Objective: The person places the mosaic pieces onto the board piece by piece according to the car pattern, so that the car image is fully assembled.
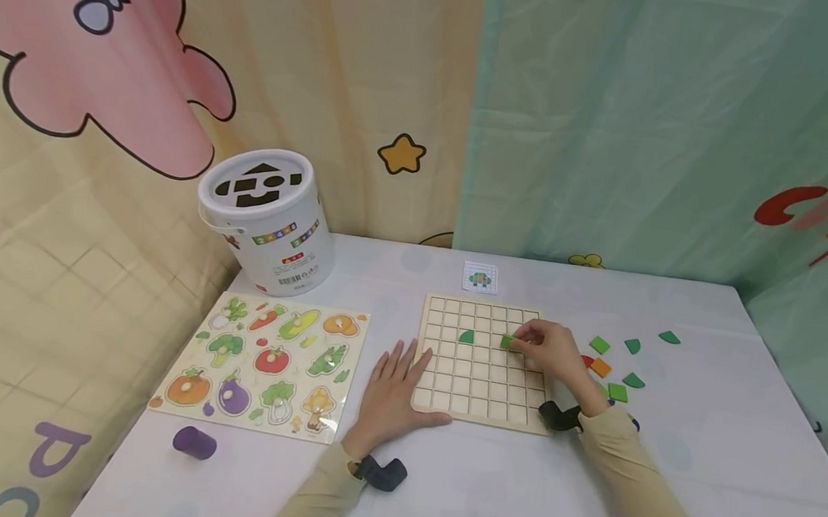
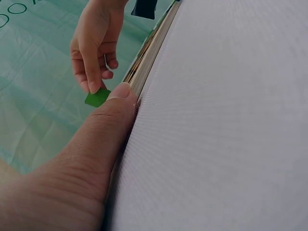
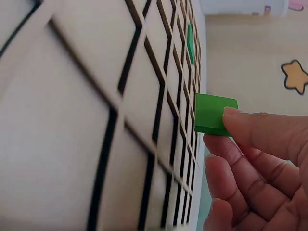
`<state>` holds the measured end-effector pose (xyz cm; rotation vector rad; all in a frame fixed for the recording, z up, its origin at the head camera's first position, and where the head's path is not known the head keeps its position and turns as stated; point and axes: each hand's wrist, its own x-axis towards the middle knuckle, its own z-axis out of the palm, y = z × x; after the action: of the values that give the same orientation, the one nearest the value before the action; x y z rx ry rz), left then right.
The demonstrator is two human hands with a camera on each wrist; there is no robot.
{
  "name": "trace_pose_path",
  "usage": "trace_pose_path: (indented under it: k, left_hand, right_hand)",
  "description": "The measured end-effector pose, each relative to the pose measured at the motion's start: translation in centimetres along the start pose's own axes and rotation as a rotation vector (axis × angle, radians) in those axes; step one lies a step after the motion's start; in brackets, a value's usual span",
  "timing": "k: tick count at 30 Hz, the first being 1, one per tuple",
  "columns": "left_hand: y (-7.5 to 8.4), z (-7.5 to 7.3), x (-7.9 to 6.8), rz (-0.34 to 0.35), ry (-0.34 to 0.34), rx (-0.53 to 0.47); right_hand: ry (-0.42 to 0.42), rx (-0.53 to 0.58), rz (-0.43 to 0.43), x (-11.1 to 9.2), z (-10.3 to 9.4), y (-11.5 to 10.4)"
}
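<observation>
So, over on the left of your tabletop (image 1: 500, 485) there's a purple cylinder (image 1: 195, 443) at the near side, with a vegetable puzzle (image 1: 352, 342) just beyond it and a white bucket (image 1: 286, 262) standing past the puzzle's far edge. I'd say they're parked there to stay out of your way.

Your left hand (image 1: 394, 400) is spread wide, fingers at the left edge of the grid board (image 1: 480, 385) and thumb along the near edge. It isn't pinching anything; looks to me like you're bracing the board so it doesn't slide.

A green quarter-circle (image 1: 466, 337) sits in the grid, left of center. The little picture card (image 1: 480, 278) lies just beyond the far edge, probably so you can glance up at it.

Your right hand (image 1: 551, 350) pinches a green square (image 3: 210, 113) between thumb and fingers, over the right half of the grid. Holding it by one end leaves the other end free, which seems handy. I can't tell if it's touching the board.

Loose pieces (image 1: 617, 393) lie scattered to the right, presumably for easy right-hand reach.
</observation>
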<state>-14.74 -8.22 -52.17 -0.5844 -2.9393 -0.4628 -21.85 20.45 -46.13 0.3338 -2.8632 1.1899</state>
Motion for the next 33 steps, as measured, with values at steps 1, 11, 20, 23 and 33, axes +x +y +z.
trace_pose_path:
  k: [1,11,20,23,33]
  left_hand:
    - [0.0,0.0,0.0,0.004,0.006,-0.003]
    - [0.0,0.0,0.0,-0.002,-0.021,0.013]
    - [0.0,-0.1,0.0,-0.002,-0.018,-0.002]
    - [0.0,-0.2,0.0,-0.005,-0.015,-0.011]
    - [0.0,-0.1,0.0,-0.014,-0.036,0.001]
  right_hand:
    - [-0.01,0.011,-0.013,0.2,0.4,-0.2]
    - [-0.03,0.029,-0.092,1.9,2.8,-1.4]
    - [-0.068,-0.014,-0.056,2.2,3.0,-1.8]
    - [-0.07,-0.042,-0.052,2.3,2.9,-1.8]
    - [-0.052,-0.155,-0.041,2.5,3.2,-1.6]
